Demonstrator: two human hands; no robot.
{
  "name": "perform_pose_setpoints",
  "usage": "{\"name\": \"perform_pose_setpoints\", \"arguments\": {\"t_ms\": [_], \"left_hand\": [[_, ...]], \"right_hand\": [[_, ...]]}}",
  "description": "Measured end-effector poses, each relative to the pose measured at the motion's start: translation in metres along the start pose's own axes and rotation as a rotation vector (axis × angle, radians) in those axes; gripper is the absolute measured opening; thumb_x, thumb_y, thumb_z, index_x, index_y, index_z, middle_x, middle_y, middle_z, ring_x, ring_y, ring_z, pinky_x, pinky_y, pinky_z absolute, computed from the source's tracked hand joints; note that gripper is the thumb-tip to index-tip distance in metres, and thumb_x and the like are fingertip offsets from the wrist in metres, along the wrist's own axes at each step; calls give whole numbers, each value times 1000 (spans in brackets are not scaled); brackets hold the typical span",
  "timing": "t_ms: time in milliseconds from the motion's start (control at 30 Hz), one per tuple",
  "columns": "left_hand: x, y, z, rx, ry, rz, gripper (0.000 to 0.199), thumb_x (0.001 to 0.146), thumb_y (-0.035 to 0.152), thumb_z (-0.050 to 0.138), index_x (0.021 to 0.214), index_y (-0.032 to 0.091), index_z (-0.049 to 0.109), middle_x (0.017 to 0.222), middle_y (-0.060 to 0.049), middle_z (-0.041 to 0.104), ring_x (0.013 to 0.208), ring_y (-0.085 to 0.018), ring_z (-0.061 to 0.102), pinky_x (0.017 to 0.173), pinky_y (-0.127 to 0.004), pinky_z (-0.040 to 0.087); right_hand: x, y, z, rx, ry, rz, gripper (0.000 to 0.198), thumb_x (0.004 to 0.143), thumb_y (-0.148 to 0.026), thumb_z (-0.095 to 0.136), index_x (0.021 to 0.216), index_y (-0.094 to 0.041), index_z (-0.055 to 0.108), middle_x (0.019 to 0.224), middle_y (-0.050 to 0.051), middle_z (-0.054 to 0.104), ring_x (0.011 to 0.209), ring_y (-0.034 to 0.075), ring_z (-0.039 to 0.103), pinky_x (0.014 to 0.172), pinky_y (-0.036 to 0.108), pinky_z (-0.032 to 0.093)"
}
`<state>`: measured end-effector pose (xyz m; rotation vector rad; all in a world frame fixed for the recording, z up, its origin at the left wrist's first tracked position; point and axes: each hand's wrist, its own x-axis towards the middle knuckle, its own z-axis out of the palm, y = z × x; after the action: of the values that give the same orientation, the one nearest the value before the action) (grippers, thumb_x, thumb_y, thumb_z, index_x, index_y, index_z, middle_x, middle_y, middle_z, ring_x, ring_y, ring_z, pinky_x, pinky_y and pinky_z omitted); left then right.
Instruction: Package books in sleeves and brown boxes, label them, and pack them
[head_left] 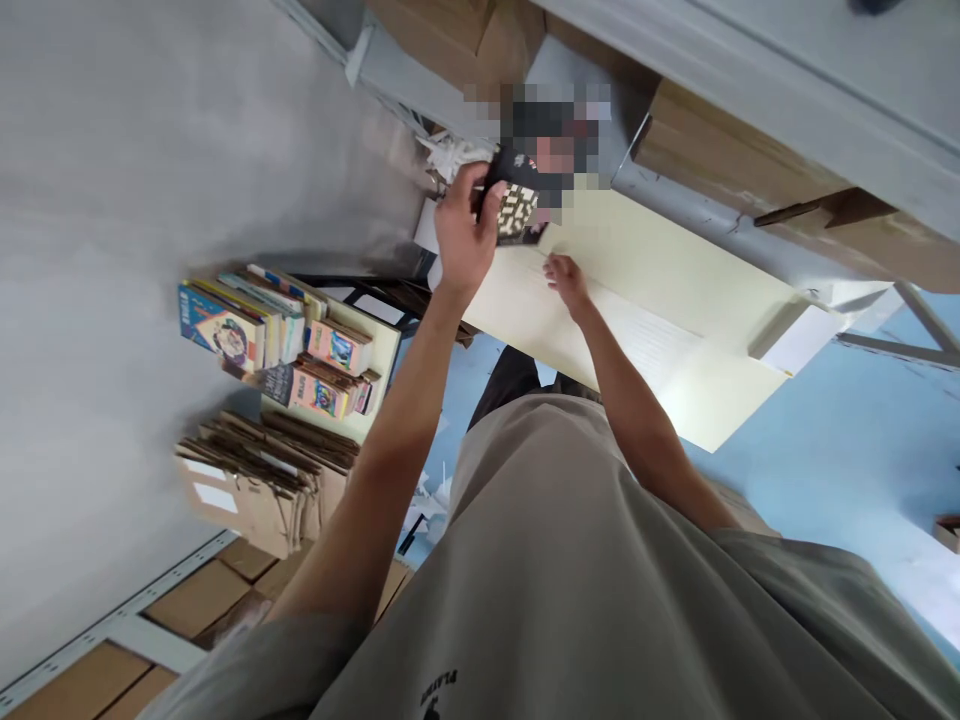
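We grip a dark book (517, 205) with a patterned cover in our left hand (463, 235), fingers curled shut around its edge, holding it up above the far end of a large cream sheet of card (660, 300). Our right hand (566, 280) rests flat and open on that card, just below the book, holding nothing. The card lies tilted across a pale surface beneath grey metal shelving (750, 90), where brown cardboard boxes (720, 155) sit shut — we cannot tell their contents. To our left a cream box (379, 350) holds stacks of colourful books (247, 325) lying on their sides, and beside it stands a bundle of flattened cardboard (262, 480) — folded, packed close.
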<state>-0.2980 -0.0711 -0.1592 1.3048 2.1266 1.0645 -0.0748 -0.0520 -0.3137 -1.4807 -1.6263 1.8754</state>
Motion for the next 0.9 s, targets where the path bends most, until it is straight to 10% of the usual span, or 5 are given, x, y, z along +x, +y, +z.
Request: {"name": "perform_pose_setpoints", "arguments": {"t_ms": [167, 367, 733, 900], "left_hand": [[-106, -5, 48, -253, -152, -294, 60, 109, 86, 71, 115, 27, 78, 104, -6, 80, 110, -28, 83, 98, -42, 71], [-198, -11, 148, -272, -436, -516, 42, 107, 62, 78, 111, 21, 77, 111, -12, 87, 106, -29, 81, 98, -41, 66], [-203, -27, 176, -130, -412, -542, 14, 103, 31, 75, 108, 19, 81, 108, -11, 87, 107, -29, 79, 105, -42, 63], [-204, -31, 183, -172, -364, -601, 20, 102, 36, 81, 112, 18, 83, 104, -10, 85, 103, -29, 79, 101, -41, 63]], "right_hand": [[-96, 19, -75, 336, -19, 109, 103, 101, -114, 30, 134, -28, 76, 116, 13, 84, 118, 31, 82, 101, 46, 69], [-202, 73, -104, 329, 186, 188, 78, 77, -103, 84, 100, -31, 65, 84, 0, 78, 87, 23, 78, 90, 41, 67], [-218, 88, -118, -335, 160, 235, 16, 111, -35, 62, 113, -26, 76, 117, 15, 92, 112, 33, 87, 106, 45, 64], [-249, 99, -152, -371, 524, 327, 26, 116, -40, 58, 125, -21, 72, 129, 22, 87, 106, 32, 85, 104, 48, 63]]}}
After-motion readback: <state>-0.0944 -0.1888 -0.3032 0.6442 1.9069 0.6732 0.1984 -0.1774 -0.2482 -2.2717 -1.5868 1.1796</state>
